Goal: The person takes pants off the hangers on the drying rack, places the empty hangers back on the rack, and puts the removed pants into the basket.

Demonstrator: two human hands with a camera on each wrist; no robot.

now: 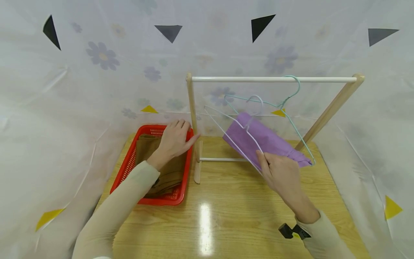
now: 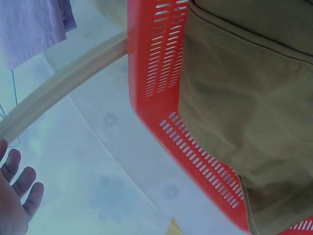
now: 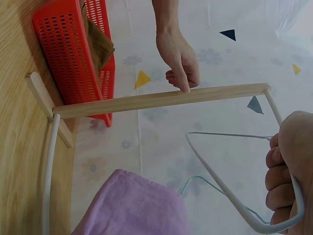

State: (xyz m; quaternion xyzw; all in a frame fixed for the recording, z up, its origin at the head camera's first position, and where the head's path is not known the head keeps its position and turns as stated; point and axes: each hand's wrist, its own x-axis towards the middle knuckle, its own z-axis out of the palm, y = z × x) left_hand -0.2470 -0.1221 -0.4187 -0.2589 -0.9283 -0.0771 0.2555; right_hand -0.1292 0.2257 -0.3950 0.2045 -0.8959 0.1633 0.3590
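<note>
My right hand [image 1: 284,174], right of centre in the head view, grasps one end of a white hanger [image 3: 228,194], fingers curled round it. Hanger is thin, smooth, roughly a triangle; bare, tilted, its curved hook below the rod and off it. My left hand [image 1: 176,138], centre-left, is released, fingers loose above the basket's far edge. Its thumb is right by the rack's left post [image 1: 193,108]; touching or not, can't tell.

Just behind the white hanger: purple cloth [image 1: 266,138], soft, matte, folded, gathered at its right end, slanting down to the right on a thin teal hanger [image 1: 295,128]. That one hooks over the white rod [image 1: 226,79], right of the rod's middle. Rod is round, glossy; posts are pale wood, flat-sided, the right post [image 1: 333,104] leaning outward in the frame.

Left of the rack: red basket [image 3: 66,63], plastic, slotted walls, rounded corners. Brown cloth [image 2: 244,98] inside, folded, heavy-looking, seams visible. Under it all, table [image 1: 233,216], yellowish wood grain with a bright glare streak lower centre. Around: whitish curtain [image 1: 220,43], wrinkled, slightly shiny, printed flowers, black, grey and yellow triangles.
</note>
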